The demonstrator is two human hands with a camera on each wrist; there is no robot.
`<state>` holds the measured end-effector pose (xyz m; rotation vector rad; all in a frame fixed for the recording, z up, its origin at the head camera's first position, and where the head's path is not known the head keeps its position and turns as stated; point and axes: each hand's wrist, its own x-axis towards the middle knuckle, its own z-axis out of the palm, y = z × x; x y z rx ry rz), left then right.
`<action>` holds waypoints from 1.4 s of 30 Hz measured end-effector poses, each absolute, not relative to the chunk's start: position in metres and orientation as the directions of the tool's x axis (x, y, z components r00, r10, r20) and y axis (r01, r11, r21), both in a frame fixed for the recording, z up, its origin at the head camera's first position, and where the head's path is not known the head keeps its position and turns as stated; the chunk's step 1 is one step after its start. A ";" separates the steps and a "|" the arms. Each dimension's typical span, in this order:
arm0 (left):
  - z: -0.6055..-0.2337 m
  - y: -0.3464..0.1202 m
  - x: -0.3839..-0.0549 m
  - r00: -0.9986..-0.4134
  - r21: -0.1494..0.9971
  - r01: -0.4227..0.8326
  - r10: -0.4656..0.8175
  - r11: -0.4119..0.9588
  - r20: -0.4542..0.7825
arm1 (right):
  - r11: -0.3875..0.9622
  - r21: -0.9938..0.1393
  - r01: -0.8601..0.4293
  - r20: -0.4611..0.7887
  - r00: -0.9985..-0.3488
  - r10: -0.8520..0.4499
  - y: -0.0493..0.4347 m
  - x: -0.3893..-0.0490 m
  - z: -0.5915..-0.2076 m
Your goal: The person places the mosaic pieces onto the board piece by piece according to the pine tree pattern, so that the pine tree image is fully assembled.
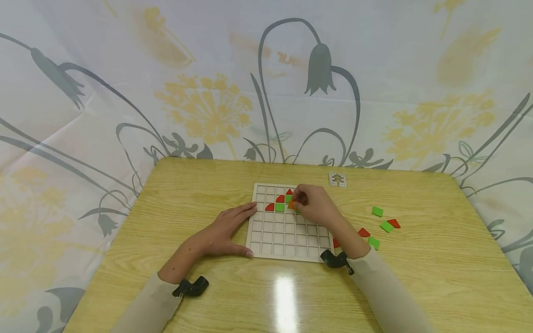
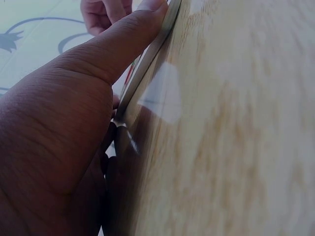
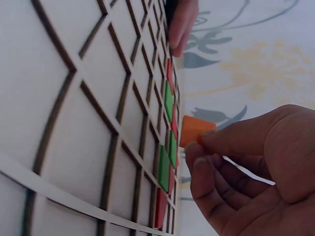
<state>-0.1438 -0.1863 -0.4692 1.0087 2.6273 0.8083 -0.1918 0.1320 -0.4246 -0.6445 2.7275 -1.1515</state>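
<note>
A pale wooden grid board (image 1: 272, 238) lies on the table, with red and green tiles set in cells of its upper rows. Between thumb and fingers my right hand (image 1: 315, 203) pinches an orange square tile (image 3: 197, 129), held over the board near the green tiles. In the right wrist view the tile stands tilted just off the grid. My left hand (image 1: 222, 231) rests at the board's left side, fingers extended along the edge and thumb at the lower left corner. The left wrist view shows that thumb (image 2: 123, 42) against the board's rim.
Right of the board lie loose green tiles (image 1: 377, 211) and red tiles (image 1: 393, 223), some partly behind the right forearm. A small card with a printed grid pattern (image 1: 337, 180) sits beyond the board's upper right corner. A flower-printed cloth (image 1: 291, 115) hangs behind the wooden table (image 1: 200, 185).
</note>
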 end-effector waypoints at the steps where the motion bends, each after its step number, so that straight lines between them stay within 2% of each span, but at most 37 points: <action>1: -0.469 -0.186 -0.144 -0.743 0.563 0.552 0.670 0.614 -0.002 | 0.621 -0.707 -0.337 0.062 -0.905 -0.421 0.132 -0.192 -0.426; 30: -0.470 -0.186 -0.144 -0.741 0.563 0.553 0.671 0.615 -0.005 | 0.696 -0.599 -0.396 0.099 -0.899 -0.426 0.127 -0.193 -0.441; 42: -0.468 -0.186 -0.144 -0.744 0.568 0.547 0.669 0.615 -0.008 | 0.683 -0.600 -0.416 0.118 -0.891 -0.439 0.134 -0.191 -0.441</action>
